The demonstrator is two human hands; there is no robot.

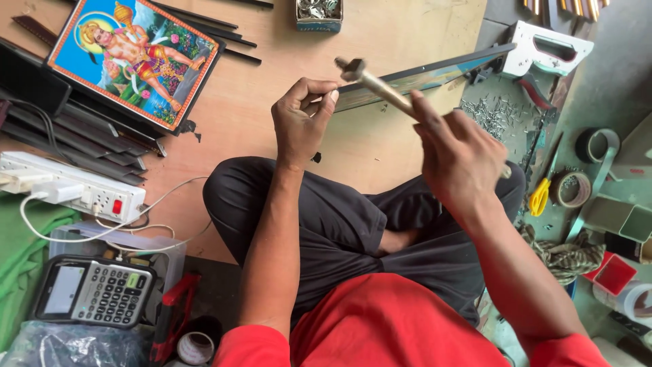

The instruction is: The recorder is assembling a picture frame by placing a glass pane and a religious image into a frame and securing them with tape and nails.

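right hand (462,160) grips small hammer (380,88), raised mid-frame; left hand (302,119) pinches tiny nail, barely visible, against frame edge (435,71). step: nailing frame; next needs light, accurate tap.

A single view comes from a camera on the person's head, looking steeply down over the red-shirted chest and crossed legs to the floor in front. It sits close: both forearms rise from the bottom edge, and the left hand (302,115) and right hand (458,160) fill the middle. No second view shares the scene.
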